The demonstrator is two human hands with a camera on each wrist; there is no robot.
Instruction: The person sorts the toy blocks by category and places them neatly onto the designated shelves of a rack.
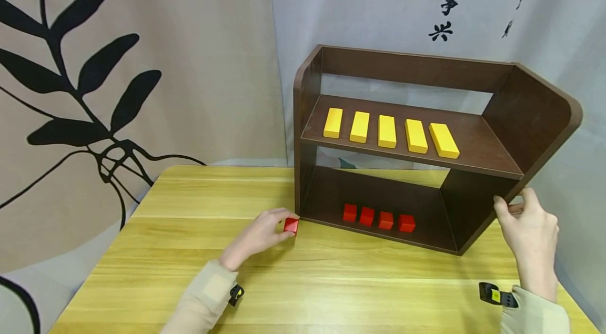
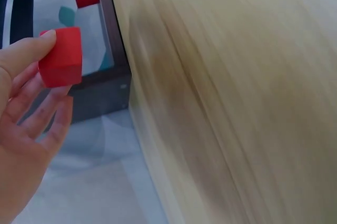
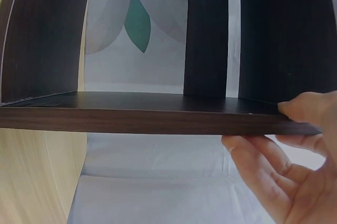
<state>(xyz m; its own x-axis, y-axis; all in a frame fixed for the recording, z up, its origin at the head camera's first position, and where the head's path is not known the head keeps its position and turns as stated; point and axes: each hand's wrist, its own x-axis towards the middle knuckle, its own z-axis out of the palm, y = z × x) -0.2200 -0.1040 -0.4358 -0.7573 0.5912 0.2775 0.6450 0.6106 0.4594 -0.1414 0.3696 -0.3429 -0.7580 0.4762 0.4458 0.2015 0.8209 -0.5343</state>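
Observation:
Between its thumb and fingers my left hand [image 1: 261,234] pinches a red cube [image 1: 291,226], just in front of the lower left corner of a dark brown two-tier shelf [image 1: 473,213]. The left wrist view shows the cube [image 2: 62,58] held clear of the shelf's side. On the other side, my right hand [image 1: 530,234] grips the front edge of the shelf's right side panel, thumb on the inner face and fingers outside, as the right wrist view shows [image 3: 284,166]. Several red cubes [image 1: 385,220] stand in a row on the lower tier. Several yellow blocks [image 1: 386,131] lie in a row on the upper tier.
The shelf stands at an angle on a light wooden table [image 1: 189,250]. Behind it hang a beige curtain [image 1: 213,60] with a black plant print and a pale cloth [image 1: 379,2] with black characters. Both wrists wear black straps [image 1: 497,294].

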